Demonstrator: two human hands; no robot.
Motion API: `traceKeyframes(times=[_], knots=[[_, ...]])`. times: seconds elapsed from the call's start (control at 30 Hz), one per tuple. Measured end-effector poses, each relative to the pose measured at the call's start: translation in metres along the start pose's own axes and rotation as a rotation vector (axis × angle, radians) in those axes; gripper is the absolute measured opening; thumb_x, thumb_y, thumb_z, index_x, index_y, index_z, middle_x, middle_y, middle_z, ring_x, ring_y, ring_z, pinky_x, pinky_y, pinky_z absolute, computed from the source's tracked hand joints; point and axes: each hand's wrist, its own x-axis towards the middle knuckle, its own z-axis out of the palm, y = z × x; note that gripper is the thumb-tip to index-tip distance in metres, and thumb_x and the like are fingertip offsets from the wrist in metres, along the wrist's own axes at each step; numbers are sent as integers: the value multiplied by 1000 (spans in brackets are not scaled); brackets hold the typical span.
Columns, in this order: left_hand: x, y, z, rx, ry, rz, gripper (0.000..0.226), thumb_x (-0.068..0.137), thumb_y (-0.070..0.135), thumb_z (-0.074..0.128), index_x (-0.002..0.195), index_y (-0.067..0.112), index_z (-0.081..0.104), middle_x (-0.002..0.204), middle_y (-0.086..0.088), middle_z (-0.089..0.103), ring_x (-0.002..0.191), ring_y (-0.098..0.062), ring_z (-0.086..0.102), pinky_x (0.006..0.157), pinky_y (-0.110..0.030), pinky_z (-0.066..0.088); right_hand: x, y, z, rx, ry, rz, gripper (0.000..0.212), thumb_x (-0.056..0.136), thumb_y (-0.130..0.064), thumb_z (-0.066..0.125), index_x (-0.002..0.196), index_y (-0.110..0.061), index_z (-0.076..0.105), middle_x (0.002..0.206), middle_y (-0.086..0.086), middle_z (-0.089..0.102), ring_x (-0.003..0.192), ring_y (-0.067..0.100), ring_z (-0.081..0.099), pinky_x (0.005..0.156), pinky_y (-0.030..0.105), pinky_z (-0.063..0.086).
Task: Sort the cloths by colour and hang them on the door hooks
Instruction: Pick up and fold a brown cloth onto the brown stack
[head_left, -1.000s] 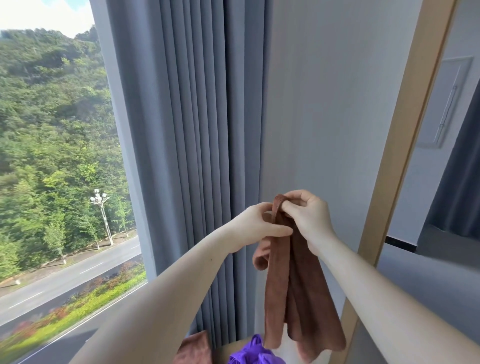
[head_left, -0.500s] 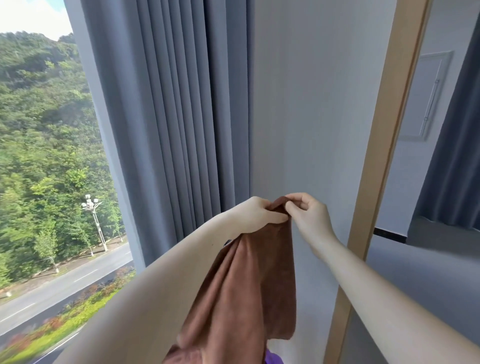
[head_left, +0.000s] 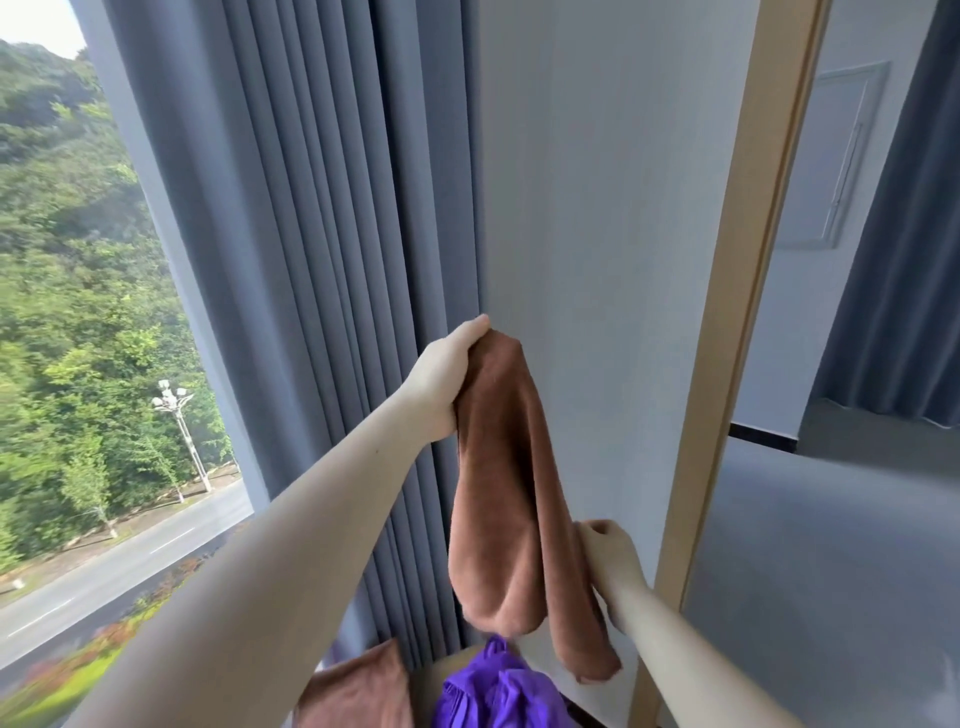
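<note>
Head view, 7 items. Item 1, grey pleated curtain (head_left: 322, 260), full height, left of centre. Item 2, pale grey panel (head_left: 597, 208) edged by a wooden frame (head_left: 737, 312); whether it is wall or door cannot be told, and no hook shows on it. Item 3, brown cloth (head_left: 498, 493), held up in front of the panel and draped in 2 long folds, the right fold reaching lower. Judged light, soft and limp, with a plush and not slippery surface. It will sag from any single hold, so it is best taken at the top edge or a corner, bunched small enough to catch on a hook. Item 4, purple cloth (head_left: 498, 691), crumpled at the bottom edge directly under item 3. Item 5, second brown piece (head_left: 358, 691), lying just left of the purple one. Item 6, left hand (head_left: 447, 379), arm stretched forward and up, fingers closed round the gathered top of the brown cloth, carrying its weight. Item 7, right hand (head_left: 608, 561), lower and nearer the frame, wrist bent, fingers curled on the right fold partway down, apparently pinching it.
</note>
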Motion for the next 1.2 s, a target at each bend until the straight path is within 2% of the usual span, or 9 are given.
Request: traceKeyframes(times=[0.1, 0.17, 0.3, 0.53, 0.63, 0.77, 0.9, 1.03, 1.2], knots=[[-2, 4, 2, -38, -20, 6, 46, 101, 49, 56, 113, 8, 73, 104, -10, 79, 96, -25, 76, 91, -36, 58, 10, 17, 5, 139, -63, 246, 39, 97, -37, 54, 103, -3, 72, 92, 18, 75, 87, 34, 70, 79, 44, 55], [-3, 4, 4, -26, -24, 16, 46, 104, 48, 50, 114, 9, 73, 105, -10, 79, 99, -25, 75, 90, -35, 58, 6, 11, 8, 326, -183, 413, 50, 100, -50, 50, 117, -7, 69, 100, 17, 76, 92, 36, 70, 74, 47, 59], [-6, 4, 8, 9, -14, 9, 46, 105, 49, 49, 110, 9, 73, 104, -9, 79, 101, -25, 75, 96, -37, 57, -6, -8, 6, 524, -263, 564, 69, 100, -65, 43, 119, -3, 68, 98, 22, 77, 95, 39, 72, 86, 54, 59], [-7, 5, -1, 4, -10, -23, 48, 103, 53, 51, 108, 10, 73, 98, -7, 78, 86, -22, 74, 86, -34, 59, -17, -27, 11, 771, -202, 661, 67, 100, -48, 59, 124, 13, 47, 119, 32, 62, 117, 42, 66, 98, 49, 55], [-8, 7, -6, 20, -6, -14, 51, 102, 56, 50, 107, 11, 73, 90, -6, 79, 79, -20, 75, 78, -32, 59, -18, -30, 12, 812, -389, 637, 85, 95, -59, 57, 133, 16, 53, 126, 30, 66, 113, 40, 67, 94, 46, 54], [-9, 11, -15, 3, -9, -7, 59, 101, 61, 47, 116, 11, 73, 108, -11, 77, 88, -25, 74, 86, -37, 60, -20, -43, 8, 796, -458, 541, 75, 95, -61, 56, 122, 8, 64, 118, 29, 70, 98, 44, 74, 97, 51, 51], [-8, 15, -20, -22, -3, 21, 58, 102, 61, 46, 110, 12, 75, 102, -10, 78, 89, -25, 74, 92, -39, 58, -25, -45, 21, 660, -525, 472, 77, 92, -69, 56, 123, 0, 71, 116, 23, 73, 97, 41, 75, 92, 50, 56], [-8, 18, -24, -18, 8, 33, 56, 102, 60, 46, 109, 12, 74, 100, -10, 78, 88, -25, 74, 90, -39, 58, -40, -51, 36, 631, -616, 392, 72, 99, -65, 45, 101, -3, 81, 100, 21, 77, 86, 34, 77, 87, 47, 55], [-9, 21, -42, 1, 43, 46, 56, 101, 61, 46, 113, 13, 74, 99, -9, 78, 89, -24, 75, 85, -38, 58, -32, -62, 29, 753, -623, 238, 49, 98, -40, 62, 130, -3, 68, 128, 26, 67, 118, 43, 66, 104, 56, 50]])
